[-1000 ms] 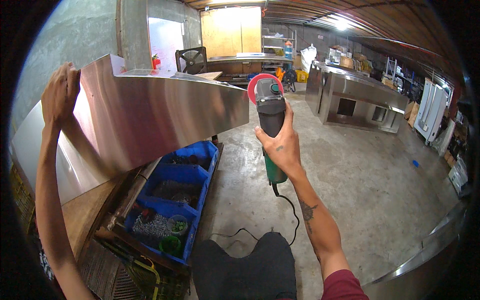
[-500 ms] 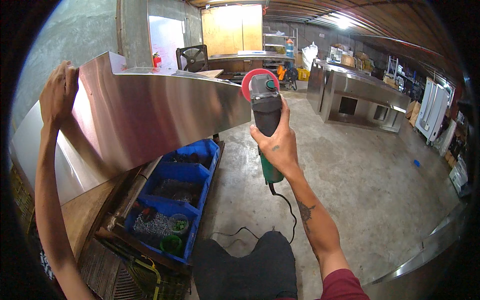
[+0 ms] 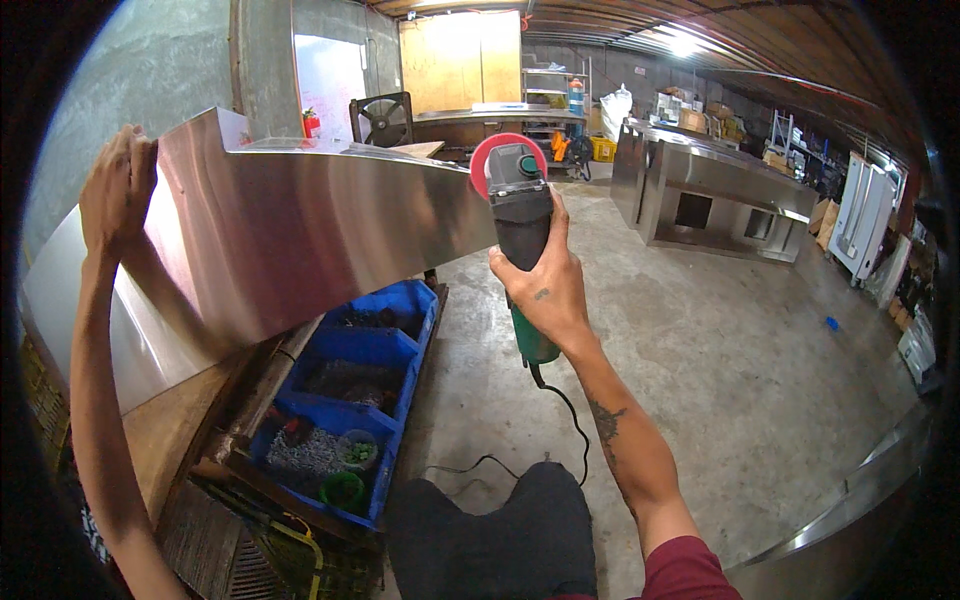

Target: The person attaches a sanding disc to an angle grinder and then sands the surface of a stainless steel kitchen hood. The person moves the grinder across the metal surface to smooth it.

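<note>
My right hand point(image 3: 545, 285) is wrapped round the dark body of an angle grinder point(image 3: 524, 230), green at its rear end with a black cord trailing down. Its pinkish-red disc point(image 3: 483, 160) is at the upper right end of a large shiny stainless steel sheet-metal piece point(image 3: 300, 230). Whether the disc touches the metal there I cannot tell. At the upper left, my left hand point(image 3: 118, 190) grips the metal piece by its edge, some fingers hidden. The piece rests tilted above a wooden bench point(image 3: 165, 450).
Below the metal stands a blue divided bin point(image 3: 385, 440) holding small hardware and a green cup point(image 3: 342, 490). The grinder's cord point(image 3: 575, 420) runs down by my knees. A steel cabinet point(image 3: 720, 195) stands on the concrete floor at the far right, and a black fan point(image 3: 382, 120) at the back.
The grinder in my right hand has moved slightly left and up, along the right end of the metal piece. My left hand stays in place on the metal.
</note>
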Motion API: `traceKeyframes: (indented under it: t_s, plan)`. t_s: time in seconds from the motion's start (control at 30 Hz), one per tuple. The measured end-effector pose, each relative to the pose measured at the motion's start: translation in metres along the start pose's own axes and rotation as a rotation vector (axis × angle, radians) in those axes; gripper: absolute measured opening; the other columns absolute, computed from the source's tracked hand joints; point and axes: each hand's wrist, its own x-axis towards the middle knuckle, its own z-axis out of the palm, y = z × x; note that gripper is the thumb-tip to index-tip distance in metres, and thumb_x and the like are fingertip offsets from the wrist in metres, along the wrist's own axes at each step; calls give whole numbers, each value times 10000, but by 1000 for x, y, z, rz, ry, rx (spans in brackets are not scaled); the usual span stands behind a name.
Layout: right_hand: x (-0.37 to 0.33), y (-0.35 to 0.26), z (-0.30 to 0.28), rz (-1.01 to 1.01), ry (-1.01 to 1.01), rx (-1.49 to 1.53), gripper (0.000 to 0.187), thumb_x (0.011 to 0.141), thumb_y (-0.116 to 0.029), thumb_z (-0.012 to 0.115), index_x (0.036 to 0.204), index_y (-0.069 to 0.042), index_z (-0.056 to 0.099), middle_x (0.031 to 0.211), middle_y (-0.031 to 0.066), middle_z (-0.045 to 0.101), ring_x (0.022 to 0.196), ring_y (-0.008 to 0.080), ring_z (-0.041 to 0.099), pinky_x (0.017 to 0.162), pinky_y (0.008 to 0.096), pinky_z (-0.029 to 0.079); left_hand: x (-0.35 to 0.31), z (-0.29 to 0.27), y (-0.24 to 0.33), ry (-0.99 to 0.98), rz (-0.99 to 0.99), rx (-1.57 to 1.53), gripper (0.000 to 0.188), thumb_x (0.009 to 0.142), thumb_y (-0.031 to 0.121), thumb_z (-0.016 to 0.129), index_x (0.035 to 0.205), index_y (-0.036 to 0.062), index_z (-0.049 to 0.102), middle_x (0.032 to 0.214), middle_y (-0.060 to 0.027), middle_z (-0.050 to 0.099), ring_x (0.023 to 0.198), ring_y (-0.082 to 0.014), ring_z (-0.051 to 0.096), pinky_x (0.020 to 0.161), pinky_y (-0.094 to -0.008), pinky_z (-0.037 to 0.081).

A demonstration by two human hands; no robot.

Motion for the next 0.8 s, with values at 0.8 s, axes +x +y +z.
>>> traceKeyframes:
  t_s: [0.8]
  plan:
    - [4, 23, 4, 22, 93, 33, 1032, 920, -271, 830, 1743, -162, 217, 1224, 300, 774, 996, 489, 808, 903, 555, 641, 6, 0, -9, -35, 10, -39, 478, 1178, 417, 385, 1031, 39, 638, 1021, -210, 707, 1010, -418, 712, 929, -538, 568]
